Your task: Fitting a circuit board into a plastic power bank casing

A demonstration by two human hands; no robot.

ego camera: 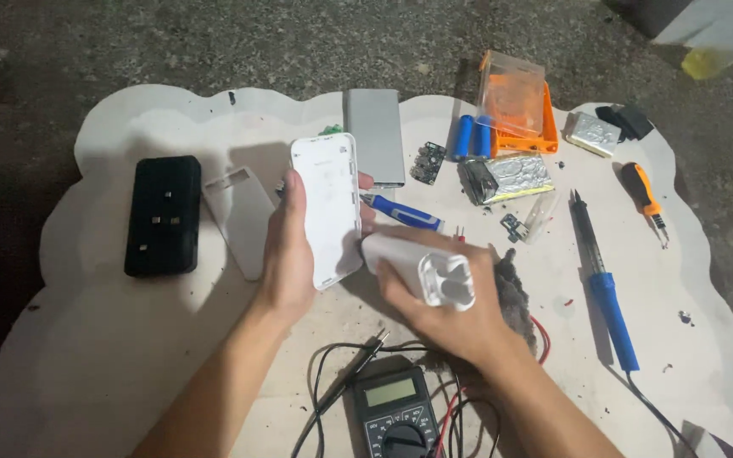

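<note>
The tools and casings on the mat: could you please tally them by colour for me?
White casings, one in the left hand and one in the right hand: 2
Black case: 1
Grey cases: 2
Blue soldering iron: 1
Orange screwdriver: 1
Black multimeter: 1
Total: 8

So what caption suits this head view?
Left hand holds a white cover, right hand a white case, above a meter.

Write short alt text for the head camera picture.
A left hand holds a flat white case upright, and a right hand grips a white open-ended shell, above a pale board with a multimeter and blue soldering iron.
</note>
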